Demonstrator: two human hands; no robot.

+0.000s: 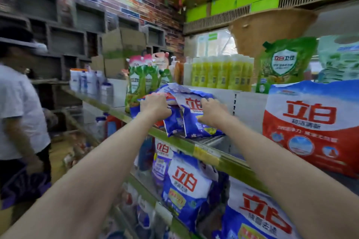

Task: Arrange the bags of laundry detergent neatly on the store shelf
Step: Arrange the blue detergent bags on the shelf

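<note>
Lower shelf, nearest: blue-and-white detergent bags [185,186] marked 立白 in red; the smaller print is blurred, and the bag at the bottom right is cut off by the frame.

Middle shelf [204,153], green-edged with a yellow price tag too blurred to read: a cluster of blue 立白 bags [194,114] slumped at the front edge. Left hand [154,105] grips the crumpled top of the left bags, fingers curled. Right hand [210,110] rests on the front bag's face, fingers bent round its upper edge and covering part of the logo.

Same shelf, right: large red-and-white bag [308,124], 立白 超洁清新; lower print illegible.

Top shelf: green pouch [284,64] marked 立白卫仕, yellow bottles [221,72], green pouches [143,81], labels unreadable.

Far left: a person in a white shirt [17,106], blurred and partly cropped.
</note>
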